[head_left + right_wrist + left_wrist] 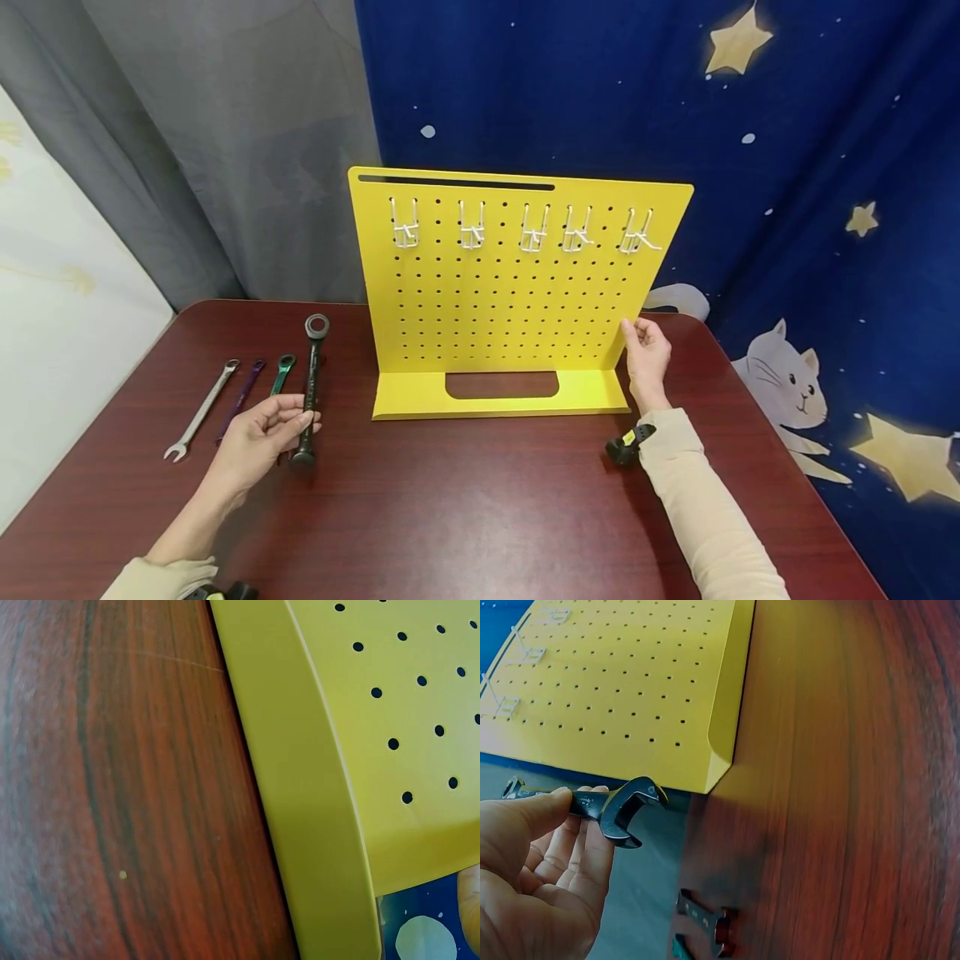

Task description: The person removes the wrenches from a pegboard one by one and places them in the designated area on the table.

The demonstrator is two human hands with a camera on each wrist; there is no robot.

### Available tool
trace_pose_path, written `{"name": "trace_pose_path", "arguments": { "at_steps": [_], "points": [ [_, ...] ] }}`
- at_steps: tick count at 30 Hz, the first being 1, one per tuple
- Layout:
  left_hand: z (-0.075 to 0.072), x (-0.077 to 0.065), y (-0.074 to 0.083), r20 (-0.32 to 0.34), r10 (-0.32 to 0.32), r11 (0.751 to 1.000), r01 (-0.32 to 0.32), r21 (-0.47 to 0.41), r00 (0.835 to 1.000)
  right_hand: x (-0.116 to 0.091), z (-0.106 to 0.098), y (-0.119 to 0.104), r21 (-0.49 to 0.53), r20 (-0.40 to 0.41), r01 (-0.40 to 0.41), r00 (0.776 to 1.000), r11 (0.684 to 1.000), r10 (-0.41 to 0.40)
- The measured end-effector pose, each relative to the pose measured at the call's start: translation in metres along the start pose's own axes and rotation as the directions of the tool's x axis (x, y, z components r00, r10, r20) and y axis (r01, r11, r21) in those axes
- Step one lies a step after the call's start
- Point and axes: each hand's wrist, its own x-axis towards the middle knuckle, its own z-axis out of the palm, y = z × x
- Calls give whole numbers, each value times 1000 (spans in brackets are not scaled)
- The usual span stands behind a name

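In my left hand (258, 433) is a black combination wrench (312, 375), pinched between thumb and fingers on its shank and raised over the table. The ring end points away from me; in the left wrist view the open-jaw end (622, 817) faces the camera. My right hand (647, 358) grips the right edge of a yellow pegboard (412, 396), thumb on the front side. Only a sliver of that hand enters the right wrist view. Five white hooks, or rather several (471, 229), line the board's upper part.
Left of my left hand lie a silver wrench (201, 412), a purple wrench (243, 396) and a green wrench (282, 371), partly covered by the hand. A dark reddish wrench (705, 919) shows beside the green one. Curtains hang behind the brown table (480, 500).
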Motion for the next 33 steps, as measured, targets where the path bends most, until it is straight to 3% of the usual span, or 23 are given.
{"name": "trace_pose_path", "arguments": {
  "at_steps": [11,19,27,33],
  "points": [
    [-11,-1,-6,-52,-22,999,24,42,998,-2,0,-1,5,4,10,1000,1000,-10],
    [-18,-3,-7,-50,-22,999,21,-32,998,-3,-1,-1,9,17,4,1000,1000,-5],
    [-24,-3,-9,-130,12,996,-1,84,991,0,-2,-2,20,39,-2,999,1000,2],
    [-31,-2,-12,-140,13,999,-7,40,990,-1,-1,-2,11,30,5,1000,1000,-5]
  ]
}}
